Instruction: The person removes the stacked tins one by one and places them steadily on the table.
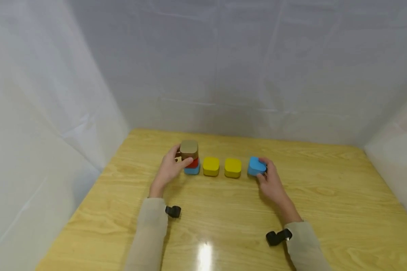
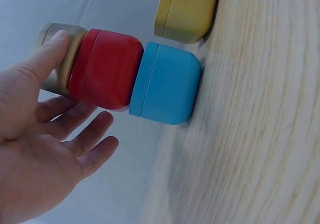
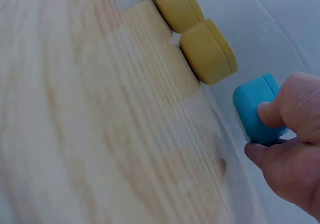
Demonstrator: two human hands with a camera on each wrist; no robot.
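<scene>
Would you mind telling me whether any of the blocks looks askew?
Yes: the blue block pinched by the right hand is tilted, unlike the two flat yellow blocks beside it.

Bright, even light — tabletop (image 1: 224, 226) glare; wrist views blurred.
</scene>
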